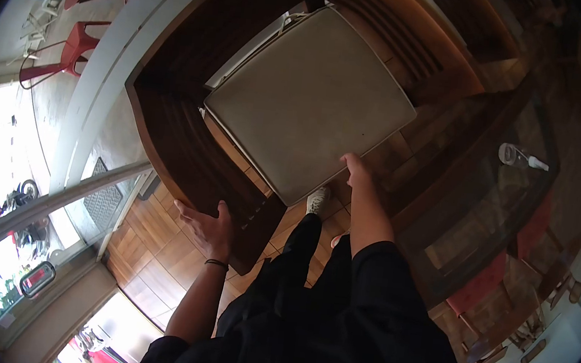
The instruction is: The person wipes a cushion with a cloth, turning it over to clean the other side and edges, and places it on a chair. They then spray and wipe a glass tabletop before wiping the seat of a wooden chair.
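Note:
A square beige cushion (310,101) with piped edges lies tilted inside a dark wooden armchair (194,149). At the cushion's near right edge is my right hand (355,171), its thumb over the top and the other fingers hidden beneath or behind the edge; it grips the cushion there. My left hand (210,230) rests at the near end of the chair's left wooden side, fingers spread, with nothing held in it.
To the right stands a dark glass-topped table (458,222) with a clear bottle (515,155) on it. Red chairs (76,49) show at the upper left. A glass door with a handle (37,279) is at the lower left. My shoe (318,200) is below the cushion.

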Demonstrator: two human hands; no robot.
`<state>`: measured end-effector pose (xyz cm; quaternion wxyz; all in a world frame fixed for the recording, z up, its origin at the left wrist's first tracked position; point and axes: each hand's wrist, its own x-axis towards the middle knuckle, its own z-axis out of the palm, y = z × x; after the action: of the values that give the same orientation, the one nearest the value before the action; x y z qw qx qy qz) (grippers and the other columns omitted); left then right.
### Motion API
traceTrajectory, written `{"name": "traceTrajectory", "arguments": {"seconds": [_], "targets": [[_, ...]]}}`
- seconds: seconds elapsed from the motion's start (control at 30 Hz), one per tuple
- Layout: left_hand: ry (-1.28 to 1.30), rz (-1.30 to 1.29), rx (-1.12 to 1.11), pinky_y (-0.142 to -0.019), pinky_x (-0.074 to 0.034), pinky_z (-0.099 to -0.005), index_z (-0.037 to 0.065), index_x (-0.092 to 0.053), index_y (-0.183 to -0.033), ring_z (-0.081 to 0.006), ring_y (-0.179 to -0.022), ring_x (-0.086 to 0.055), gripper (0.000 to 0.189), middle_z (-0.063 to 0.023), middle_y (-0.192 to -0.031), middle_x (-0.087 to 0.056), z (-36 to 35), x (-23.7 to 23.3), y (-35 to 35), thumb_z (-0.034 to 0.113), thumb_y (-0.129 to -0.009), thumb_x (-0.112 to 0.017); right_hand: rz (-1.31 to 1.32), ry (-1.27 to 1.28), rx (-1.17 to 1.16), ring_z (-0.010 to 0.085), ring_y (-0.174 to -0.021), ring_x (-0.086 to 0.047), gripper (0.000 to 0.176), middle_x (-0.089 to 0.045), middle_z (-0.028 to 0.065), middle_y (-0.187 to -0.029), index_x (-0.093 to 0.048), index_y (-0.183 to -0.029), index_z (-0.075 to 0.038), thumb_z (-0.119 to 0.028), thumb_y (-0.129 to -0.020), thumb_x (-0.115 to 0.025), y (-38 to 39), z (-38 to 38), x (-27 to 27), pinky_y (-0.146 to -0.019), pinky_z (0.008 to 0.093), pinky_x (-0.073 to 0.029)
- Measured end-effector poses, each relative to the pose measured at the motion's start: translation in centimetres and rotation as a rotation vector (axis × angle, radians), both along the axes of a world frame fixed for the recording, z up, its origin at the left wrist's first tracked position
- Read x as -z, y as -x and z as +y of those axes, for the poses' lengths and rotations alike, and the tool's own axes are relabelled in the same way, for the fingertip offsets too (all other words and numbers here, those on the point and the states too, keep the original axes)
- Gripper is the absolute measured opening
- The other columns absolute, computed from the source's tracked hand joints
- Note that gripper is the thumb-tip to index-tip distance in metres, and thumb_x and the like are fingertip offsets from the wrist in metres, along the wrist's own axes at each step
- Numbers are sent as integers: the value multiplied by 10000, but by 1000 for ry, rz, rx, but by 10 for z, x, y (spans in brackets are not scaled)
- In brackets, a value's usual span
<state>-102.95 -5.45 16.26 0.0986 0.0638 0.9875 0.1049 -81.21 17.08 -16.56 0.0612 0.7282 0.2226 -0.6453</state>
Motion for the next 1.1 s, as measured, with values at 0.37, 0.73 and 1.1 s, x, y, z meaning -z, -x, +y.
{"name": "traceTrajectory", "arguments": {"seconds": [0.37,0.73,1.1], "targets": [[156,158,207,-1068,-424,-507,-141,-123,-1504,-436,-1269,-470,1060,-345,-1396,-419,-34,43,21,431,-806,-677,-165,-591,-245,364,-1284,-539,770,-465,310,-1427,-352,-1482,-10,-278,-843,-687,-122,-76,-187,-1077,444,-408],[374,414,384,-1118,-303,-559,-18,-167,-1554,-379,-1430,-305,1006,-240,-1565,-282,1,33,-37,533,-844,-619,-294,-69,197,240,-585,-623,162,-629,167,-697,-667,-975,10,-60,-866,-570,-468,-377,-199,-517,392,-480],[-205,-20,1322,-1150,-275,-493,-23,-321,-1485,-403,-1366,-341,866,-216,-1467,-409,161,1,-306,270,-795,-754,-323,-57,1042,184,-402,-477,118,-476,75,-535,-591,-789,-29,-93,-888,-582,-485,-404,-198,-368,384,-309]]}}
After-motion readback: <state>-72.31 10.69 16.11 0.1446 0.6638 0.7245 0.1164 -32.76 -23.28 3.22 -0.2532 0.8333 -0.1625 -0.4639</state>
